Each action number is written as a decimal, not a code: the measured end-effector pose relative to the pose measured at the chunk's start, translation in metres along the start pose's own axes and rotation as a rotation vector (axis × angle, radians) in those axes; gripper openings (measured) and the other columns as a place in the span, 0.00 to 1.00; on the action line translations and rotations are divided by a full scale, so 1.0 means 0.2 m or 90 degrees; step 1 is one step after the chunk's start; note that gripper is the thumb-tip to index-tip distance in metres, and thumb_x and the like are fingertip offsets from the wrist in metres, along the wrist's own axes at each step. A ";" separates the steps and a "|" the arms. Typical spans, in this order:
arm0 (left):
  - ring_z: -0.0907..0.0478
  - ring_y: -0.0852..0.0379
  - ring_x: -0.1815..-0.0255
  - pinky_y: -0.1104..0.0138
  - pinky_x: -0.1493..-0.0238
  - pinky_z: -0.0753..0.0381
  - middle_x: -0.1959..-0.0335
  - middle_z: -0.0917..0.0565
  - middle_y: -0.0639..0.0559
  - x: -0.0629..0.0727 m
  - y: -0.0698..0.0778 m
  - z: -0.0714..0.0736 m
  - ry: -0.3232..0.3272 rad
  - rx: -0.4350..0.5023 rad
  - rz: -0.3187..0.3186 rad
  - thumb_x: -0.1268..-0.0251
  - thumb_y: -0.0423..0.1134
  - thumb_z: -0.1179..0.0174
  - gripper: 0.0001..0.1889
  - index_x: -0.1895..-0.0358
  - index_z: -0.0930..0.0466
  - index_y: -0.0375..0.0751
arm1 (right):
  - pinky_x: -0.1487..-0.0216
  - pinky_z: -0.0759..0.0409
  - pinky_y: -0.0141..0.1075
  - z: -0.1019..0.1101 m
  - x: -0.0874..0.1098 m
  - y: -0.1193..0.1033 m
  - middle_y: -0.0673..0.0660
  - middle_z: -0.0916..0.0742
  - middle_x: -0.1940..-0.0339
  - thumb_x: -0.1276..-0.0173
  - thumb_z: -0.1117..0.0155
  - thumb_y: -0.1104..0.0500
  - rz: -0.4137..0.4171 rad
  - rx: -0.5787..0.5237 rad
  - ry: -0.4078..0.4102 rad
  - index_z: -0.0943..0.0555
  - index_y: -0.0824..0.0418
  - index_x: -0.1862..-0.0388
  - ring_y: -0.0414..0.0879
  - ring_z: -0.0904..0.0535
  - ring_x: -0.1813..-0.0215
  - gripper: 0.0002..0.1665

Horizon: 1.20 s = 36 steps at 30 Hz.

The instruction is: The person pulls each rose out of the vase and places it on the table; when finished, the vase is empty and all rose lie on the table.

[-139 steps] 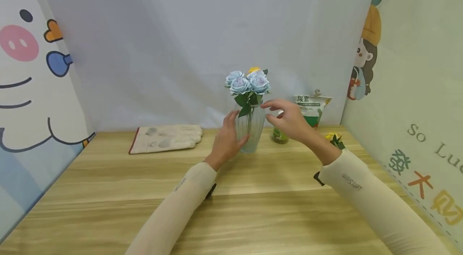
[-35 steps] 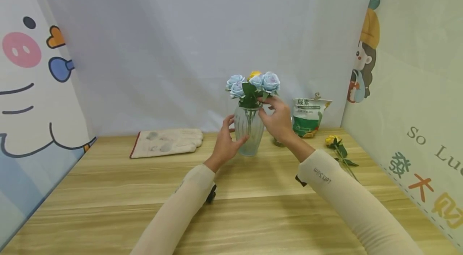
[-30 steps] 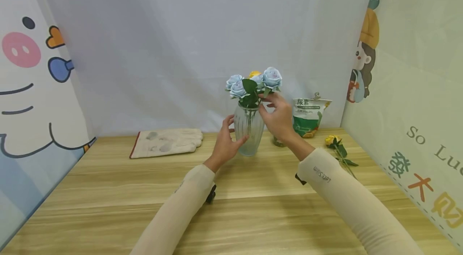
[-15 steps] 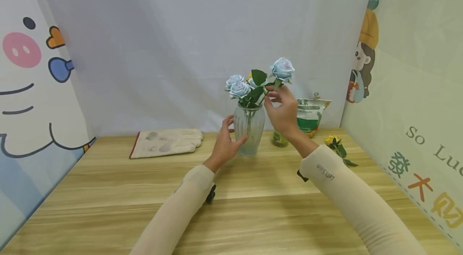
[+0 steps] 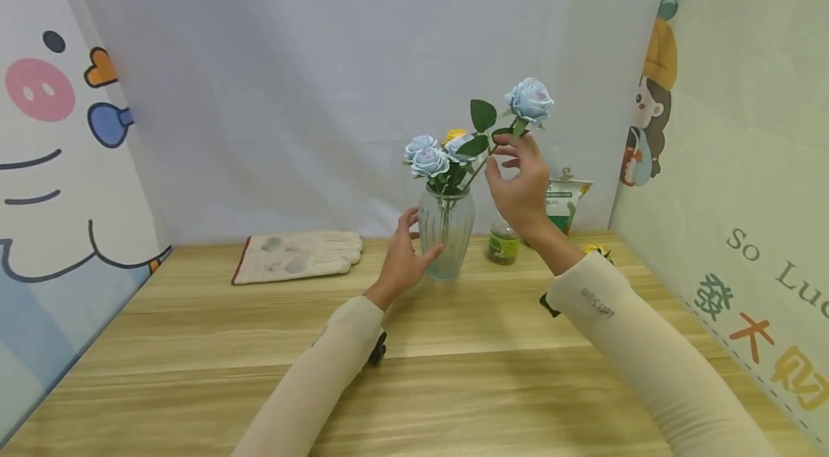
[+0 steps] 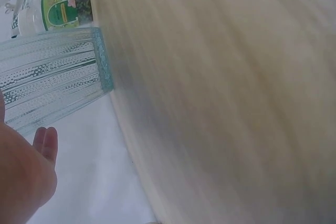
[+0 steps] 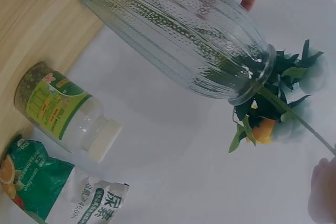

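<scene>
My left hand [image 5: 403, 259] holds the ribbed glass vase [image 5: 447, 234] around its left side, thumb in front and fingers behind. The vase stands upright on the table. My right hand [image 5: 523, 187] pinches the stem of a light blue rose [image 5: 529, 101], raised to the right above the vase. Its lower stem [image 7: 294, 116] still passes through the vase's mouth. Several other blue roses [image 5: 429, 160] and one yellow rose [image 5: 456, 134] stand in the vase. In the left wrist view, the vase's base [image 6: 102, 59] shows against the table.
A white work glove [image 5: 298, 255] lies to the left. Right of the vase stand a clear jar with a green label [image 5: 503, 247] and a white-green clipped bag [image 5: 563, 204]. Another yellow rose [image 5: 597, 250] lies partly behind my right forearm. A white curtain [image 5: 291, 83] hangs behind.
My right hand takes hold of one blue rose's stem and draws it up and to the right, partly out of the vase. My left hand stays around the vase.
</scene>
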<state>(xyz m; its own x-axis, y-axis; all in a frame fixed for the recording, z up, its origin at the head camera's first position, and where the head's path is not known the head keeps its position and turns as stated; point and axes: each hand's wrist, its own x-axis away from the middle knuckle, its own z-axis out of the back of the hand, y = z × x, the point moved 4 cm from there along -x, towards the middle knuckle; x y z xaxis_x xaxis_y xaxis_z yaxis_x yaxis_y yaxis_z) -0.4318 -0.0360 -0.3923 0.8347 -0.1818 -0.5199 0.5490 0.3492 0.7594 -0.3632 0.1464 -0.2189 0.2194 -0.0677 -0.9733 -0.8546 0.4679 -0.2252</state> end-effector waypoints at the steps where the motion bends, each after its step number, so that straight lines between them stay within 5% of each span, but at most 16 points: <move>1: 0.25 0.39 0.39 0.44 0.43 0.24 0.26 0.37 0.37 0.00 0.00 0.00 0.000 0.001 0.000 0.36 0.41 0.31 0.43 0.24 0.49 0.43 | 0.64 0.20 0.53 0.01 -0.01 0.01 0.72 0.19 0.60 0.45 0.37 0.82 -0.006 0.001 0.006 0.21 0.78 0.56 0.64 0.17 0.59 0.16; 16: 0.25 0.39 0.39 0.45 0.43 0.24 0.26 0.38 0.38 0.00 -0.01 -0.01 -0.003 0.007 0.008 0.36 0.41 0.32 0.42 0.24 0.49 0.44 | 0.59 0.20 0.30 0.12 -0.11 0.01 0.64 0.17 0.60 0.40 0.31 0.71 -0.051 0.002 0.055 0.19 0.69 0.50 0.53 0.15 0.59 0.18; 23: 0.26 0.39 0.39 0.44 0.41 0.26 0.26 0.37 0.38 0.00 0.01 -0.01 -0.001 0.001 0.011 0.36 0.41 0.32 0.42 0.24 0.49 0.45 | 0.55 0.20 0.28 0.21 -0.13 -0.05 0.64 0.18 0.57 0.37 0.31 0.69 -0.043 -0.005 0.066 0.22 0.71 0.46 0.46 0.16 0.57 0.20; 31: 0.26 0.39 0.39 0.44 0.41 0.26 0.26 0.37 0.39 0.00 0.01 -0.01 -0.009 0.003 0.015 0.36 0.41 0.32 0.42 0.24 0.49 0.44 | 0.55 0.19 0.30 0.32 -0.11 -0.09 0.41 0.20 0.59 0.38 0.32 0.73 -0.068 -0.050 0.096 0.23 0.72 0.47 0.40 0.18 0.61 0.19; 36: 0.26 0.39 0.39 0.45 0.42 0.25 0.27 0.37 0.39 0.00 0.00 -0.01 -0.004 0.001 0.012 0.36 0.41 0.32 0.43 0.24 0.49 0.44 | 0.60 0.20 0.28 0.36 -0.07 -0.10 0.44 0.20 0.59 0.39 0.32 0.74 -0.104 -0.091 0.069 0.22 0.72 0.45 0.40 0.19 0.66 0.22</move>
<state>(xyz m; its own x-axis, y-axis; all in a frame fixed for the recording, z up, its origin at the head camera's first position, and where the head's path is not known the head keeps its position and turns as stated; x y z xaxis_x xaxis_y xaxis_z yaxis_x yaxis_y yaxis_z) -0.4312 -0.0342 -0.3925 0.8455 -0.1807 -0.5025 0.5327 0.3512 0.7700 -0.3155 0.2009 -0.1966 0.3142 -0.2301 -0.9210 -0.8717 0.3143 -0.3759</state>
